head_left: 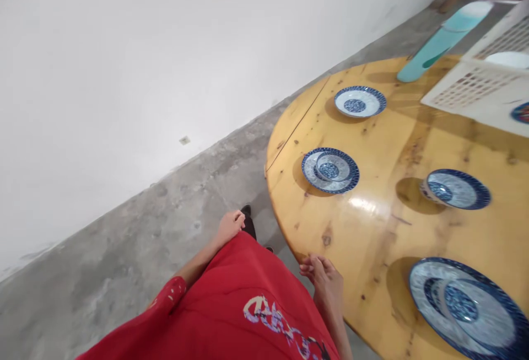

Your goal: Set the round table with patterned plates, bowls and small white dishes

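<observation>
My left hand (231, 226) hangs beside the red shirt over the floor, fingers curled in, with no object showing in it. At the rim of the round wooden table (351, 222), my right hand (324, 277) has its fingers loosely bent and apart, holding nothing. Blue-and-white dishes are spread over the table. The nearest to my right hand is a large dish (491, 307) at lower right, a rounded form visible within its rim. Farther off are a patterned dish (347, 175), a flared bowl (467, 189) and a shallow dish (359, 101).
A white perforated plastic basket (463, 81) stands at the table's far right, something white inside. Beside it is a teal cylindrical container (442, 43). A white wall (144, 62) and grey concrete floor (136, 238) lie to the left.
</observation>
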### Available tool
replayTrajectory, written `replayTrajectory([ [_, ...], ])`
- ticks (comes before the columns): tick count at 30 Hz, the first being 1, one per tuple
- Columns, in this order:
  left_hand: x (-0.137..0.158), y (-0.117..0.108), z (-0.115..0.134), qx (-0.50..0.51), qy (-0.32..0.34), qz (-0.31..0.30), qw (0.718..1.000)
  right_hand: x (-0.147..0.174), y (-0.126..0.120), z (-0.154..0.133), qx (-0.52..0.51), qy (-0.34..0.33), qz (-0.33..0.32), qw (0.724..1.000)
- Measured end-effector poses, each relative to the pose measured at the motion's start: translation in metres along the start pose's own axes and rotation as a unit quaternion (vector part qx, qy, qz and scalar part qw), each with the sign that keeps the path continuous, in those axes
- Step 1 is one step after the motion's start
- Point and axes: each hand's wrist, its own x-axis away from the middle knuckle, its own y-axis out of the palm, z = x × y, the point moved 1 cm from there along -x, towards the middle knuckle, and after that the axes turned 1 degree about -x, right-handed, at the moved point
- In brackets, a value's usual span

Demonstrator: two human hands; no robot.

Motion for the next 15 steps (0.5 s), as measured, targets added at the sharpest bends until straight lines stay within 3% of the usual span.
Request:
replayTrajectory([
  [4,-0.036,-0.006,0.022,0.019,0.052,-0.011,0.998,-0.005,-0.004,-0.001,-0.024,0.002,0.055,0.998],
  [7,-0.065,-0.021,0.029,0.002,0.092,-0.014,0.996,-0.014,0.014,-0.009,-0.026,-0.014,0.061,0.998],
  [10,-0.095,-0.051,0.026,-0.029,0.111,-0.024,0.993,-0.025,0.058,-0.025,-0.028,-0.026,0.066,0.997],
  [15,-0.158,-0.129,0.007,-0.044,0.097,-0.016,0.994,-0.037,0.162,-0.059,-0.023,-0.037,0.050,0.998],
])
